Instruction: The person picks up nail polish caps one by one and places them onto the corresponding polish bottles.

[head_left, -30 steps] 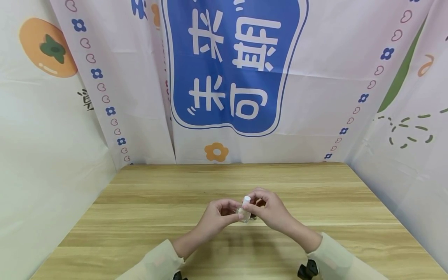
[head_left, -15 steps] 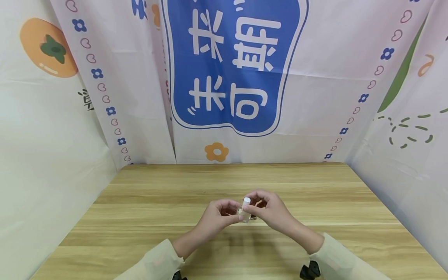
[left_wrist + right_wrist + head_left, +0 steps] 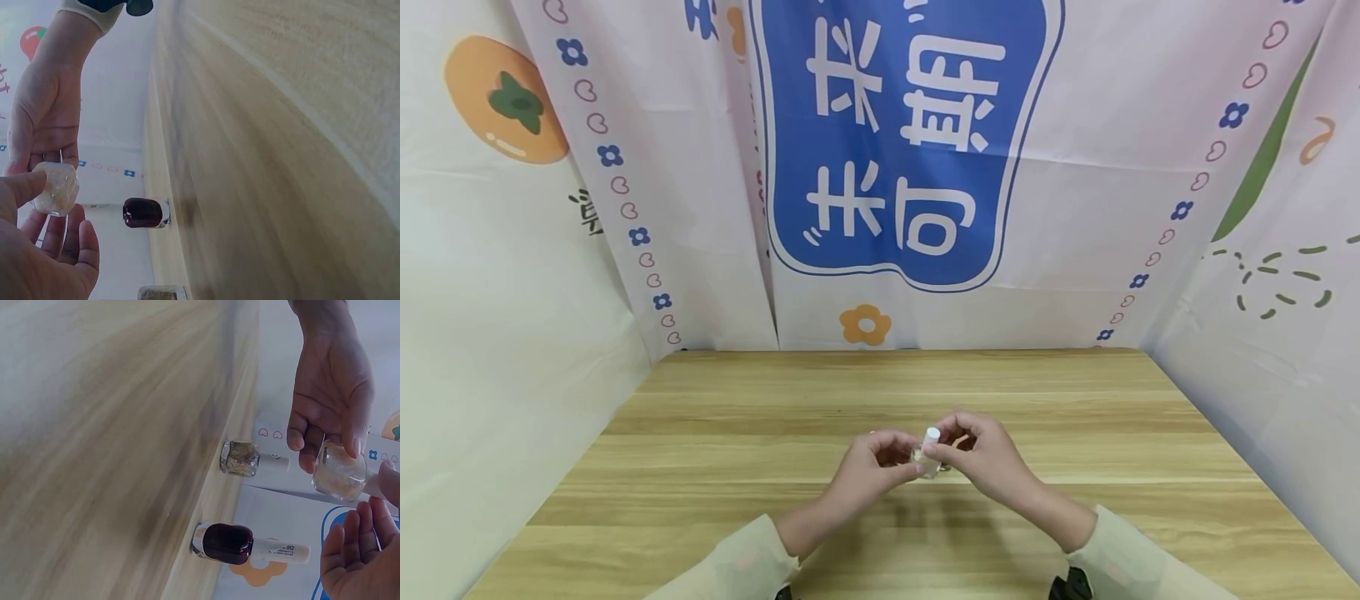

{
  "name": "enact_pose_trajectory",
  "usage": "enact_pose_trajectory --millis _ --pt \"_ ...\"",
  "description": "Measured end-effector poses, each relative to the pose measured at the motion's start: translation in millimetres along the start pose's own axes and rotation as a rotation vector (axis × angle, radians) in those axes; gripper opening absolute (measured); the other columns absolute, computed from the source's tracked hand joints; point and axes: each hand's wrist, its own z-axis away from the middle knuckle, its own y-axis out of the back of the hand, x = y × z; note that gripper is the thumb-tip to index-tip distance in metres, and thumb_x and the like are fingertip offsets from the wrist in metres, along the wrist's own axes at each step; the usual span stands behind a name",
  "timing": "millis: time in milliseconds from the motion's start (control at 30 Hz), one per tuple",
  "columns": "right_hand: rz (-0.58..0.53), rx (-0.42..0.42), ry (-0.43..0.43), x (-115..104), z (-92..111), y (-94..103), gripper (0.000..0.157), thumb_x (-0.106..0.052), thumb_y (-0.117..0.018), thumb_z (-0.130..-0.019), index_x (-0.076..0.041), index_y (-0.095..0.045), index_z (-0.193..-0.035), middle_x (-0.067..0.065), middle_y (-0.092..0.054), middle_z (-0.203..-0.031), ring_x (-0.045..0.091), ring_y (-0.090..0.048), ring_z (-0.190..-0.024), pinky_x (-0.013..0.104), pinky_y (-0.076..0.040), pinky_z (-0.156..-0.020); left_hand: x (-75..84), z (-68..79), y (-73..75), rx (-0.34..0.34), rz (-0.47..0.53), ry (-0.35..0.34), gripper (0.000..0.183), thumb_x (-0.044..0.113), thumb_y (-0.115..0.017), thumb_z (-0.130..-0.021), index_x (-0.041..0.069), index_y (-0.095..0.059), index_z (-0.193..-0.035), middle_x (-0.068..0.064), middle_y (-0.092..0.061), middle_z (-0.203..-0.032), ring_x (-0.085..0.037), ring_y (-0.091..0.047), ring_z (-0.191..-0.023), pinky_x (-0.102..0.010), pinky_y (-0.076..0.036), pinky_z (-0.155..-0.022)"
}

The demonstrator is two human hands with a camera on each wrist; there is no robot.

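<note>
A small clear glass nail polish bottle (image 3: 928, 462) with pale glitter and a white cap (image 3: 932, 436) is held upright over the table. My left hand (image 3: 871, 468) grips its glass body, the thumb lying on the near side in the right wrist view. My right hand (image 3: 988, 457) pinches the cap between thumb and fingers, its other fingers loosely bent. Past the hands stand a dark red nail polish bottle (image 3: 229, 544) and a gold glitter nail polish bottle (image 3: 242, 459), both white-capped; the head view mostly hides them behind the hands.
The wood-grain table (image 3: 737, 408) spreads out around both hands. Printed cloth (image 3: 1075, 250) hangs along its back edge and both sides. The dark red bottle stands close beyond the right hand, the gold one beyond the left.
The right hand and the cap have come slightly down and nearer in the head view. Both hands keep their hold on the bottle, and the cap is still on it.
</note>
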Motion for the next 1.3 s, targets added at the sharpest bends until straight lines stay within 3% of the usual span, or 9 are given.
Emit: enact_pose_trajectory --millis 233,767,1300 --pt "-0.03 0.021 -0.009 18.9 0.4 -4.7 0.016 -0.018 -0.078 -0.083 -0.008 -0.068 -0.091 0.002 -0.066 -0.087 0.02 -0.062 -0.079 0.028 -0.054 -0.066 -4.2 1.4 -3.6 0.016 0.011 -0.001 0.025 0.003 -0.077 -0.081 -0.004 -0.068 -0.103 -0.011 -0.069 -0.092 -0.019 -0.063 -0.082 -0.023 -0.052 -0.07" --pt "-0.055 0.003 -0.047 28.3 5.8 -9.5 0.018 -0.018 -0.079 -0.082 -0.007 -0.067 -0.088 0.003 -0.066 -0.087 0.019 -0.064 -0.082 0.029 -0.055 -0.068 -16.4 2.6 -4.1 -0.001 -0.105 0.042 0.022 0.009 -0.078 -0.081 0.004 -0.071 -0.1 -0.002 -0.069 -0.089 -0.015 -0.061 -0.083 -0.026 -0.052 -0.073" --pt "-0.036 -0.001 -0.052 38.3 6.1 -11.8 0.018 -0.019 -0.078 -0.083 -0.008 -0.066 -0.089 0.002 -0.066 -0.088 0.019 -0.063 -0.083 0.029 -0.054 -0.07 -22.9 -1.0 -4.5 -0.013 -0.17 0.032 0.021 0.007 -0.079 -0.079 0.006 -0.071 -0.099 -0.001 -0.069 -0.087 -0.016 -0.062 -0.081 -0.025 -0.053 -0.069"
